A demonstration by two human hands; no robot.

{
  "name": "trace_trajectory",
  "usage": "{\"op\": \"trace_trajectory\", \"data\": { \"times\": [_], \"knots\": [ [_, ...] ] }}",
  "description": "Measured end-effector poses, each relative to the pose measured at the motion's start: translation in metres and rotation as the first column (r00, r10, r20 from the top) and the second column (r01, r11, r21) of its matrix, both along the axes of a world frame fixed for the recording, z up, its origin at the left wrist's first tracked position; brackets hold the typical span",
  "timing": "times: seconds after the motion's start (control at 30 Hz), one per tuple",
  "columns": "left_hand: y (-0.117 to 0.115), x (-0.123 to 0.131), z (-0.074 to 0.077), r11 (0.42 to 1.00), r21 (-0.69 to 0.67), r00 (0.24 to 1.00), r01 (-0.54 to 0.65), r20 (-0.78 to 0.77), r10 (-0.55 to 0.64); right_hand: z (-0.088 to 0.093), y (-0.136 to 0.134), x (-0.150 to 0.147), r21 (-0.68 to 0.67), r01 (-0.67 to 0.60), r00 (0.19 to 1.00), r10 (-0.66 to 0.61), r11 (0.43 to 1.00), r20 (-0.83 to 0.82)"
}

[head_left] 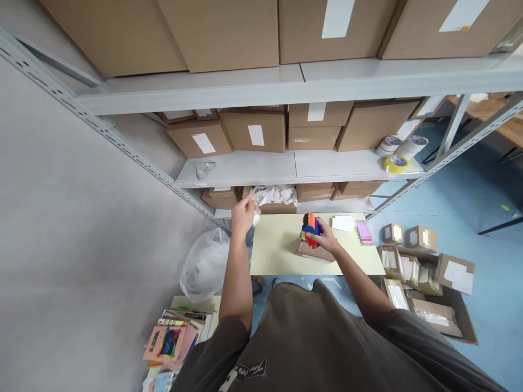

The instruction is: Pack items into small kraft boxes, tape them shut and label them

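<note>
My right hand (326, 237) grips a red and blue tape dispenser (311, 228) just above a small cardboard box (315, 252). The box lies on the pale yellow table (272, 256), and its top is partly hidden by the dispenser and hand. Past the table's far left corner, my left hand (244, 212) is raised with its fingers pinched together. A small whitish piece shows by those fingertips, too indistinct to name. Behind it, crumpled white material (274, 194) fills an open carton on the lowest shelf.
Metal shelving (245, 93) holding cartons spans the far side. Tape rolls (395, 162) and glasses (204, 169) lie on its middle shelf. White paper (343, 223) is on the table. A large carton (469, 326) of parcels stands right; a plastic bag (206, 264) and papers (171, 343) are left.
</note>
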State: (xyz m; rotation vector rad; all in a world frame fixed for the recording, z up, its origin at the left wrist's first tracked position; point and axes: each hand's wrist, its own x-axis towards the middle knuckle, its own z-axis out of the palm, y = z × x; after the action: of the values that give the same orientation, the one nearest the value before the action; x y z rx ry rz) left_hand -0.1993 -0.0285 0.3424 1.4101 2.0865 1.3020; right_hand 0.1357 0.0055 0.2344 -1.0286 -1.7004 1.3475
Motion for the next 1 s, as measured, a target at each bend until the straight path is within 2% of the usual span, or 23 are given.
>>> {"op": "trace_trajectory", "data": {
  "times": [0.13,0.3,0.37,0.47,0.57,0.67,0.73,0.9,1.0],
  "knots": [
    [0.017,0.007,-0.012,0.990,0.040,0.988,0.134,-0.080,-0.131,0.011,0.008,-0.013,-0.070,0.035,0.998,-0.039,0.997,-0.051],
    [0.036,0.030,-0.005,0.940,0.077,0.942,0.332,0.023,-0.335,0.012,0.018,-0.019,-0.170,0.065,0.958,-0.109,0.983,-0.264],
    [0.041,0.043,0.000,0.906,0.089,0.900,0.413,0.111,-0.422,0.010,0.019,-0.015,-0.207,-0.017,0.940,-0.054,0.978,-0.336],
    [0.048,0.064,0.002,0.854,0.115,0.800,0.507,0.304,-0.517,0.002,0.016,-0.013,-0.263,-0.230,0.900,0.101,0.937,-0.425],
    [0.054,0.077,-0.002,0.836,0.139,0.703,0.531,0.478,-0.526,-0.012,0.007,-0.020,-0.342,-0.320,0.859,0.118,0.884,-0.498],
    [0.058,0.078,-0.007,0.838,0.145,0.646,0.527,0.573,-0.505,-0.025,-0.002,-0.029,-0.395,-0.279,0.834,0.016,0.875,-0.552],
    [0.058,0.074,-0.011,0.849,0.136,0.636,0.511,0.604,-0.480,-0.028,-0.003,-0.033,-0.415,-0.233,0.828,-0.044,0.880,-0.558],
    [0.060,0.066,-0.018,0.890,0.126,0.655,0.437,0.634,-0.411,-0.016,0.008,-0.034,-0.422,-0.099,0.834,-0.156,0.901,-0.529],
    [0.063,0.071,-0.016,0.875,0.166,0.611,0.455,0.656,-0.442,-0.005,0.013,-0.039,-0.413,-0.171,0.820,-0.103,0.895,-0.563]
  ]
}}
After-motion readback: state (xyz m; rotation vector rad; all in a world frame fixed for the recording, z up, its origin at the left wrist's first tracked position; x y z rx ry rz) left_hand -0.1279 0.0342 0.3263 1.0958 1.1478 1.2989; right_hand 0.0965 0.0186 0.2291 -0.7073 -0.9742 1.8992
